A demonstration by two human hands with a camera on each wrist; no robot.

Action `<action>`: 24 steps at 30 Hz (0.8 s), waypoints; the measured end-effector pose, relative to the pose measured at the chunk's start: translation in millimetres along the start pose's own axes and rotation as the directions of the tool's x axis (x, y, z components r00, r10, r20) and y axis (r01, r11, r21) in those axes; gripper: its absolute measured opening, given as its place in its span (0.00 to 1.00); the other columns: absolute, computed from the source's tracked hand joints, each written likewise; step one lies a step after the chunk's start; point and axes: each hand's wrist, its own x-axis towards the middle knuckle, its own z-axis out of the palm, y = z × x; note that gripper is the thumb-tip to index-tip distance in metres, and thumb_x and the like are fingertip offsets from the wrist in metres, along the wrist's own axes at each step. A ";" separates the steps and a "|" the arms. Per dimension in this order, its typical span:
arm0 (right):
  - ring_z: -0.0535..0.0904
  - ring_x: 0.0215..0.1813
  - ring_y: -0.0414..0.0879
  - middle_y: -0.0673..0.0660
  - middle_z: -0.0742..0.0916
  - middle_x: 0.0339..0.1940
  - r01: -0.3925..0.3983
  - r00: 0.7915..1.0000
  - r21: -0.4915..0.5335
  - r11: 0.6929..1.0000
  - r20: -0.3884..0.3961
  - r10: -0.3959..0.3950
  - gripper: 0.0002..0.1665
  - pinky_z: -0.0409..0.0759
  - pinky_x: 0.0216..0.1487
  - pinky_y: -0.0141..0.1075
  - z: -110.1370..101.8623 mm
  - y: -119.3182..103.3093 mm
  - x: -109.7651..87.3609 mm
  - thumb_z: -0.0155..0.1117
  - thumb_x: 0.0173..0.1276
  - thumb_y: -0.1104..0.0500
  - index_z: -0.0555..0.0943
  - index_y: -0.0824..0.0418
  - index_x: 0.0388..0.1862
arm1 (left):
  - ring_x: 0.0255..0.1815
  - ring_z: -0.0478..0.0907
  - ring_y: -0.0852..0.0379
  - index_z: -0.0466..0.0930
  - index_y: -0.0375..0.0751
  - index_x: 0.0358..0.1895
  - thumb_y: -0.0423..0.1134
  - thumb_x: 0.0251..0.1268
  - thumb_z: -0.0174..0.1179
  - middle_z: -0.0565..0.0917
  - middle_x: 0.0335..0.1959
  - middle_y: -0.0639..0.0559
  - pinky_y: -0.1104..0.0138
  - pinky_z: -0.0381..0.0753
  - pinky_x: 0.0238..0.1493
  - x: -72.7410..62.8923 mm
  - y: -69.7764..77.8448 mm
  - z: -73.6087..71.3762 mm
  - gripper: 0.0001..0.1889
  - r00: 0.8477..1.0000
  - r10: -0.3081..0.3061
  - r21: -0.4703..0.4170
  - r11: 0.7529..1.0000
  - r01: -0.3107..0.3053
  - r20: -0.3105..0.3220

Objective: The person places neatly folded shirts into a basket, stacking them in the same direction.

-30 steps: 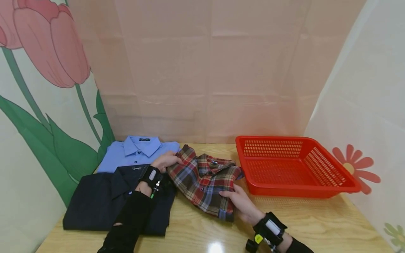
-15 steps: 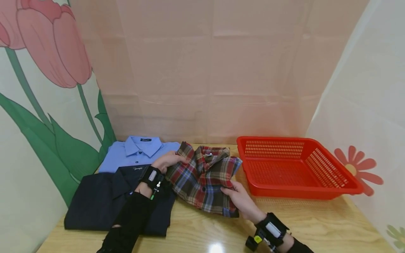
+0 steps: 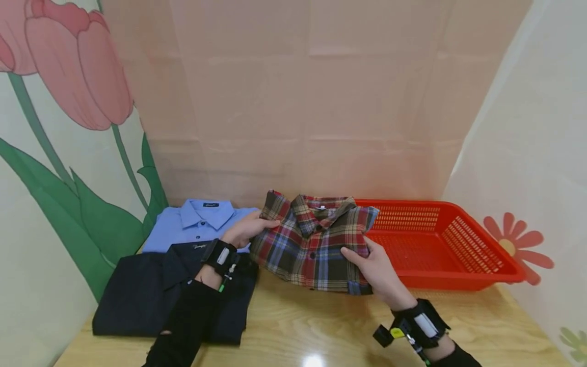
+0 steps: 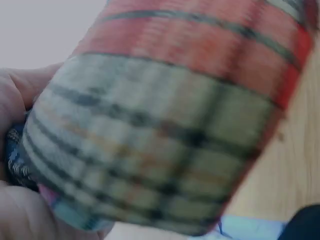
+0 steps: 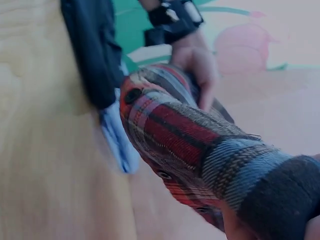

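Observation:
A folded plaid shirt in red, blue and dark tones is held up between both hands, its collar toward the back. My left hand pinches its left edge, thumb on top. At the right edge, my right hand grips it the same way. In the left wrist view the plaid cloth fills most of the picture, blurred, with part of the left hand beside it. The right wrist view shows the shirt edge-on, the left hand at its far side.
A red plastic basket stands at the right, its left part hidden behind the plaid shirt. On the left lie a folded dark shirt and, behind it, a folded light blue shirt. A wall covering rises behind the wooden table.
The plaid shirt has risen and shifted right, now overlapping the basket's left side from the head view. My right hand moved up and right with it; my left hand moved slightly.

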 end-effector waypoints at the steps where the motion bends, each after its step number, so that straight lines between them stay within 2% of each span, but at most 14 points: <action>1: 0.67 0.71 0.61 0.66 0.68 0.74 -0.020 1.000 -0.016 1.000 -0.023 0.019 0.50 0.68 0.69 0.54 -4.1 -1.9 0.2 0.63 0.69 0.41 0.52 0.62 0.79 | 0.44 0.82 0.51 0.75 0.43 0.60 0.45 0.71 0.58 0.83 0.49 0.45 0.60 0.81 0.45 -0.1 1.6 2.7 0.18 1.000 0.023 0.000 1.000 -0.023 0.003; 2: 0.66 0.72 0.60 0.66 0.66 0.75 -0.035 0.999 -0.026 0.999 -0.040 0.034 0.54 0.66 0.70 0.54 -8.2 -3.6 0.5 0.63 0.68 0.40 0.49 0.62 0.80 | 0.44 0.82 0.52 0.75 0.43 0.60 0.45 0.72 0.58 0.83 0.49 0.44 0.60 0.80 0.46 -0.1 3.2 5.7 0.18 0.999 0.050 0.004 0.999 -0.050 0.001; 4: 0.68 0.71 0.58 0.66 0.66 0.75 -0.044 0.997 -0.039 0.998 -0.062 0.042 0.57 0.69 0.69 0.52 -16.2 -6.2 1.6 0.63 0.67 0.39 0.45 0.62 0.81 | 0.44 0.82 0.53 0.75 0.43 0.60 0.44 0.72 0.57 0.83 0.49 0.44 0.61 0.80 0.47 0.5 6.2 11.7 0.18 0.996 0.093 0.003 0.996 -0.093 -0.011; 7: 0.82 0.55 0.50 0.63 0.79 0.64 -0.019 0.998 -0.021 1.000 -0.062 0.018 0.49 0.81 0.56 0.43 -28.7 -9.2 5.5 0.64 0.67 0.41 0.55 0.59 0.78 | 0.43 0.81 0.53 0.75 0.42 0.60 0.45 0.74 0.55 0.83 0.49 0.44 0.62 0.79 0.48 1.0 10.9 20.2 0.18 0.989 0.144 0.005 0.990 -0.144 -0.035; 10: 0.86 0.44 0.46 0.58 0.84 0.55 -0.004 0.998 -0.016 1.000 -0.056 0.003 0.43 0.85 0.45 0.40 -43.6 -12.6 9.8 0.65 0.66 0.41 0.63 0.59 0.73 | 0.43 0.82 0.52 0.75 0.43 0.59 0.46 0.75 0.54 0.83 0.49 0.44 0.62 0.80 0.47 2.4 15.3 27.2 0.17 0.985 0.163 -0.011 0.986 -0.164 -0.056; 16: 0.86 0.44 0.48 0.57 0.83 0.54 -0.013 1.000 -0.037 0.999 -0.013 0.013 0.43 0.85 0.45 0.44 -76.1 -17.3 16.7 0.64 0.67 0.41 0.61 0.57 0.73 | 0.43 0.82 0.51 0.72 0.44 0.62 0.48 0.75 0.52 0.82 0.49 0.43 0.61 0.81 0.44 10.1 24.4 42.6 0.19 0.981 0.189 -0.061 0.980 -0.191 -0.043; 18: 0.86 0.44 0.48 0.54 0.83 0.53 -0.006 1.000 -0.037 0.999 -0.002 0.006 0.43 0.85 0.45 0.44 -85.8 -17.7 17.8 0.63 0.68 0.41 0.59 0.56 0.74 | 0.42 0.82 0.52 0.71 0.43 0.62 0.48 0.75 0.52 0.82 0.49 0.43 0.62 0.82 0.44 12.9 27.5 48.3 0.19 0.981 0.192 -0.088 0.977 -0.195 -0.040; 21: 0.86 0.43 0.46 0.47 0.84 0.49 0.019 1.000 -0.041 0.999 -0.009 -0.020 0.42 0.85 0.44 0.44 -98.9 -18.2 18.7 0.62 0.69 0.43 0.58 0.54 0.76 | 0.43 0.82 0.52 0.71 0.43 0.62 0.47 0.74 0.54 0.82 0.50 0.43 0.62 0.82 0.44 17.4 32.2 57.2 0.19 0.980 0.195 -0.128 0.972 -0.198 -0.031; 24: 0.87 0.42 0.45 0.42 0.84 0.46 0.042 0.998 -0.067 0.997 -0.039 -0.044 0.41 0.86 0.43 0.43 -110.6 -17.3 19.7 0.61 0.70 0.43 0.58 0.53 0.77 | 0.45 0.82 0.52 0.72 0.44 0.61 0.46 0.72 0.58 0.82 0.50 0.44 0.62 0.82 0.45 21.3 37.0 66.9 0.19 0.982 0.188 -0.131 0.973 -0.189 -0.013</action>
